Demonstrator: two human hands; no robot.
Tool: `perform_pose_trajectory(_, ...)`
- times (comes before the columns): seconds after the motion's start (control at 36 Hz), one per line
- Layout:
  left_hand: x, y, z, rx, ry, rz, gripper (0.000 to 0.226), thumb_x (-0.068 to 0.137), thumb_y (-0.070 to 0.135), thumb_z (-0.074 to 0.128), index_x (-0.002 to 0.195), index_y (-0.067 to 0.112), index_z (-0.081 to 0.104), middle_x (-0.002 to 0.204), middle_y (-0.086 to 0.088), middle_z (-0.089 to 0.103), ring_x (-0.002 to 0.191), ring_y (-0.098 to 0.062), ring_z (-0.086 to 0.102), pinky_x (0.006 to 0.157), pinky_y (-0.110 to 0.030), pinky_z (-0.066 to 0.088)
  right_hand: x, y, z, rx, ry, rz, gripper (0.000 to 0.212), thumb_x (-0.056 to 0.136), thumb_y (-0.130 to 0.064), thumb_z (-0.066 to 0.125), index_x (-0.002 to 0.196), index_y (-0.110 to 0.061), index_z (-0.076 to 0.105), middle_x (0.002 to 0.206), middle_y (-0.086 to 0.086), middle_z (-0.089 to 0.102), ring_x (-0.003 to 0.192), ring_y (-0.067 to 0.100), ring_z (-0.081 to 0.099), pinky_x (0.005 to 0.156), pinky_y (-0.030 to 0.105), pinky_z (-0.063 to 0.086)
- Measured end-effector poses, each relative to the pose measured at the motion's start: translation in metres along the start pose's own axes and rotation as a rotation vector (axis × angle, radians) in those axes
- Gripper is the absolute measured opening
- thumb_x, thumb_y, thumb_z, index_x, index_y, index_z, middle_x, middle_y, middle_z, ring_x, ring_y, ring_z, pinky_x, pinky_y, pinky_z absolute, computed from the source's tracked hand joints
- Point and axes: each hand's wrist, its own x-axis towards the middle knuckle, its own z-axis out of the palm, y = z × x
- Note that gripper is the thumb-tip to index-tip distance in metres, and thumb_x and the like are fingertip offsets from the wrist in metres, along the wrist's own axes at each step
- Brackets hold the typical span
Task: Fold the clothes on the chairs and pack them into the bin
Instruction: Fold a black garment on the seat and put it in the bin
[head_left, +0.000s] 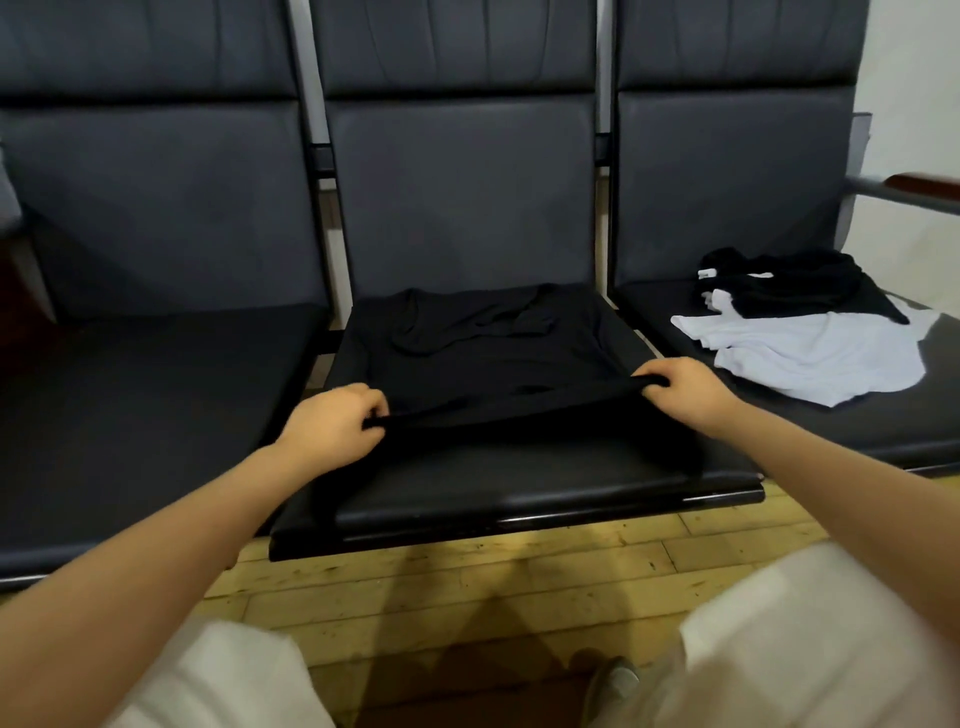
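Your left hand (332, 426) and right hand (685, 392) each pinch the near hem of the black shirt (483, 358), fingers curled round bunched cloth, hem lifted slightly off the seat. Shirt lies flat on the middle chair (519, 499), collar end at 12 o'clock against the backrest, sleeves folded in across the top. Right chair (779, 431), at 2 o'clock: a white garment (810, 353) spread flat, a crumpled black garment (789, 280) overlapping its far edge. Left chair (130, 405) at 9 o'clock. Wood floor (467, 582) below, at 6 o'clock.
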Motion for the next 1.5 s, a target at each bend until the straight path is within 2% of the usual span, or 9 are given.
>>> perform_pose_trajectory(0.17,-0.003,-0.003,-0.022,-0.803,0.228,-0.359,0.016,0.095,0.015,0.057,0.102,0.012,0.071,0.098,-0.005,0.068,0.096,-0.02,0.063,0.09,-0.033,0.047,-0.01,-0.002,-0.021,0.701,0.039,0.151,0.015,0.092,-0.01,0.061,0.083,-0.016,0.072,0.071,-0.006,0.073,0.078,0.016,0.065,0.073,0.024,0.052)
perform_pose_trajectory(0.31,-0.016,0.015,-0.034,-1.2,0.295,-0.423,0.022,0.099,0.017,0.05,0.089,0.023,0.068,0.097,-0.003,0.069,0.098,-0.022,0.064,0.094,-0.035,0.049,-0.009,-0.016,-0.023,0.983,0.035,0.222,0.019,0.098,-0.016,0.052,0.091,-0.012,0.069,0.083,0.003,0.075,0.079,0.016,0.069,0.085,0.033,0.049)
perform_pose_trajectory(0.39,-0.017,0.017,-0.03,-1.12,0.271,-0.422,0.021,0.102,0.02,0.046,0.099,0.02,0.067,0.108,-0.005,0.068,0.105,-0.022,0.063,0.099,-0.036,0.048,-0.014,-0.023,-0.021,0.668,0.055,0.185,0.019,0.101,-0.022,0.049,0.099,-0.014,0.066,0.097,0.002,0.068,0.085,0.01,0.063,0.078,0.017,0.046)
perform_pose_trajectory(0.5,-0.019,0.016,-0.024,-0.897,0.171,-0.302,0.025,0.102,0.017,0.043,0.114,0.012,0.065,0.112,-0.002,0.064,0.107,-0.017,0.057,0.096,-0.029,0.042,-0.016,-0.019,-0.021,0.491,-0.033,0.175,0.026,0.1,-0.024,0.05,0.105,-0.006,0.068,0.107,0.011,0.069,0.104,0.025,0.063,0.098,0.036,0.047)
perform_pose_trajectory(0.61,-0.018,0.006,-0.025,-0.636,0.054,-0.237,0.018,0.1,0.018,0.049,0.102,0.021,0.067,0.102,0.004,0.063,0.1,-0.013,0.056,0.086,-0.025,0.039,-0.017,-0.013,-0.024,0.437,-0.078,0.155,0.025,0.098,-0.027,0.053,0.098,-0.01,0.072,0.1,0.007,0.072,0.098,0.022,0.067,0.098,0.039,0.049)
perform_pose_trajectory(0.83,0.03,-0.023,-0.036,-0.631,0.237,-0.414,0.015,0.096,0.016,0.052,0.102,0.021,0.065,0.106,0.003,0.061,0.097,-0.014,0.056,0.081,-0.027,0.042,0.029,-0.01,-0.023,0.335,0.056,0.125,0.012,0.092,-0.013,0.061,0.097,-0.008,0.07,0.095,0.01,0.069,0.091,0.022,0.064,0.087,0.033,0.049)
perform_pose_trajectory(1.0,0.069,-0.037,-0.024,-0.513,0.302,-0.487,0.019,0.097,0.022,0.051,0.108,0.014,0.065,0.092,-0.004,0.064,0.08,-0.02,0.058,0.076,-0.035,0.049,0.077,-0.008,-0.011,0.318,0.207,0.19,0.016,0.088,-0.02,0.068,0.075,-0.009,0.066,0.077,0.01,0.066,0.078,0.026,0.062,0.071,0.031,0.046)
perform_pose_trajectory(1.28,0.106,-0.054,0.018,-0.278,0.273,-0.517,0.027,0.099,0.029,0.049,0.123,0.018,0.055,0.098,-0.005,0.064,0.086,-0.024,0.061,0.066,-0.036,0.049,0.108,0.008,0.023,0.15,0.193,0.322,0.028,0.092,-0.013,0.062,0.119,-0.005,0.062,0.118,0.016,0.065,0.112,0.03,0.059,0.086,0.027,0.04)
perform_pose_trajectory(1.5,0.107,-0.05,0.022,-0.087,0.345,-0.482,0.04,0.098,0.02,0.047,0.137,0.01,0.047,0.13,-0.019,0.049,0.119,-0.036,0.045,0.093,-0.049,0.041,0.1,-0.002,0.031,0.003,0.179,0.371,0.056,0.091,-0.036,0.062,0.132,-0.001,0.047,0.13,0.022,0.054,0.122,0.038,0.051,0.096,0.039,0.041)
